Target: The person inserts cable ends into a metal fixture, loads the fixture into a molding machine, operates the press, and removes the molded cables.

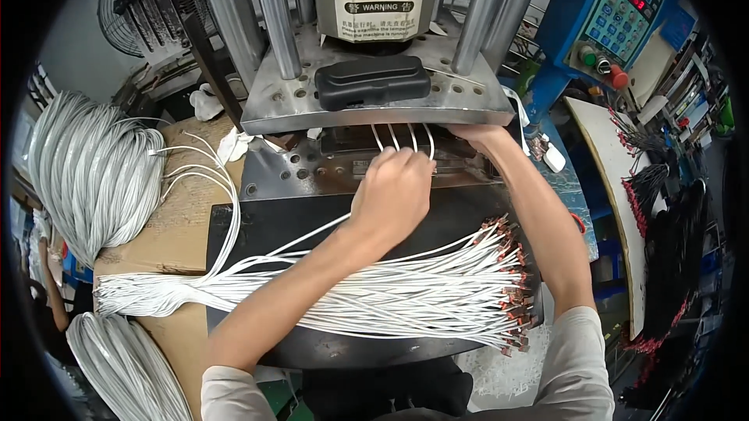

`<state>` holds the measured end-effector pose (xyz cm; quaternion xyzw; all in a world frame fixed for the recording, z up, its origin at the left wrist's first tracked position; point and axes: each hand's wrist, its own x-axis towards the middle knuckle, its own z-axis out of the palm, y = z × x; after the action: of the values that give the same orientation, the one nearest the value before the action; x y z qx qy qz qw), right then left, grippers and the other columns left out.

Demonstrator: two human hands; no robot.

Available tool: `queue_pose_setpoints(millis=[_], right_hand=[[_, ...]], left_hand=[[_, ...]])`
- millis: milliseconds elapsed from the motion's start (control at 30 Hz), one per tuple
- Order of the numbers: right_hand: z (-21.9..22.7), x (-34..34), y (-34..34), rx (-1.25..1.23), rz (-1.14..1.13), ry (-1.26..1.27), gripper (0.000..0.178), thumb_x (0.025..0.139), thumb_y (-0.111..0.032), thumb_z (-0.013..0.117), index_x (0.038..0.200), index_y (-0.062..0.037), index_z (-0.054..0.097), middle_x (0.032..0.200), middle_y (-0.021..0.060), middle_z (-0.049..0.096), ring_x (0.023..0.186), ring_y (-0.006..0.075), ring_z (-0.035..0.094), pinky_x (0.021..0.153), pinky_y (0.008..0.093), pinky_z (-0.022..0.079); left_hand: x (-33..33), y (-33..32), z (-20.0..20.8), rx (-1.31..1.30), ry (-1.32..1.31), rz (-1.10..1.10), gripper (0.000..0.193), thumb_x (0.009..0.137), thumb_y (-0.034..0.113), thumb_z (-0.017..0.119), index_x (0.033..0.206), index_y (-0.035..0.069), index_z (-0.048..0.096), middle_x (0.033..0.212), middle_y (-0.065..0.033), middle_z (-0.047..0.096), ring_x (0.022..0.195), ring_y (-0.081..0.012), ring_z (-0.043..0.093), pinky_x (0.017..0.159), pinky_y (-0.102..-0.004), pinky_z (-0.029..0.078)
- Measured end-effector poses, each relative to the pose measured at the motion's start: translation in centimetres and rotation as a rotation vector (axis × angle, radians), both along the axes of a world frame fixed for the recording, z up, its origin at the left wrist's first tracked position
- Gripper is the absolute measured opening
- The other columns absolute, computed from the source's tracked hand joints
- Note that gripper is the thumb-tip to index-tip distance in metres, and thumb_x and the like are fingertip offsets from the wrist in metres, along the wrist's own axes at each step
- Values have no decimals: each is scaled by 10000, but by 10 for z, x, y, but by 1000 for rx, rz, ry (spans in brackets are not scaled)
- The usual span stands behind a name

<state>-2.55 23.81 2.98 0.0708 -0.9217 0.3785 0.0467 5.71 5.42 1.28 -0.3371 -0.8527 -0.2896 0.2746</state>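
Observation:
My left hand [394, 187] is closed around several white cables [393, 137] whose far ends run up under the thick metal plate [374, 117] of a press. Beneath that plate's right side reaches my right hand [477, 134]; its fingers are hidden there, so what they touch I cannot tell. Below my left forearm, a large bundle of white cables [398, 304] lies across a black work surface [312, 355]. Reddish-brown and orange ends [515, 296] fan out at the bundle's right. A dark mould block [351, 142] sits partly shadowed under the plate.
A black handle-like block [373, 81] rests on the plate between steel columns [277, 15]. Coils of white cable [97, 171] stand on cardboard [187, 187] at left. A blue control box [616, 11] with buttons hangs at upper right. Dark cables with red ends [663, 265] lie far right.

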Motion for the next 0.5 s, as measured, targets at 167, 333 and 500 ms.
queue_pose_setpoints(millis=[167,333,500], right_hand=[[-70,-83,58,-1524,630,-187,393,1029,-274,435,1349,-49,479,1314,122,563,1150,261,577,983,437,512],[-74,-89,50,-1575,995,-210,400,1034,-285,422,1361,-59,471,1333,113,555,1198,269,555,1024,429,489],[-88,-89,74,-1333,751,-99,405,1041,-315,402,1350,-64,474,1314,119,562,1183,263,560,1041,409,476]], left_hand=[[-27,-7,0,-71,-254,183,290,881,220,616,721,-14,676,686,-182,669,632,-356,665,642,-447,551],[-30,-23,8,-167,-295,238,344,891,266,586,711,-8,689,690,-212,680,592,-379,674,651,-469,557],[-39,-16,5,-216,-355,257,367,898,309,590,732,0,698,728,-210,693,657,-372,687,664,-472,555]])
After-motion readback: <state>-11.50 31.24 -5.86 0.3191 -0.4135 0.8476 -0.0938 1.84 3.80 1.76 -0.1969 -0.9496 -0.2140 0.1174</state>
